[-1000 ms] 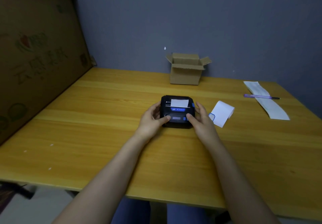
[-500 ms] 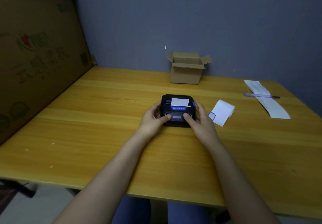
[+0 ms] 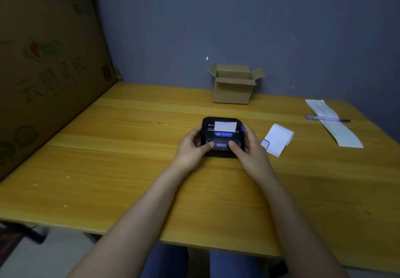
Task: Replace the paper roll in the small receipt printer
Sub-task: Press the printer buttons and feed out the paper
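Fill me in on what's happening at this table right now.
A person sits at the wooden table, gripping a small black receipt printer with both hands. The left hand and right hand clasp its sides, thumbs pressing on its front. A white paper tab sticks out of the top slot. A paper roll lies just right of the printer, apart from it.

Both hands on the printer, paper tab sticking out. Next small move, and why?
Probably press down with both thumbs: the left hand and right hand flank the small black receipt printer, and a white paper tab already exits its slot.
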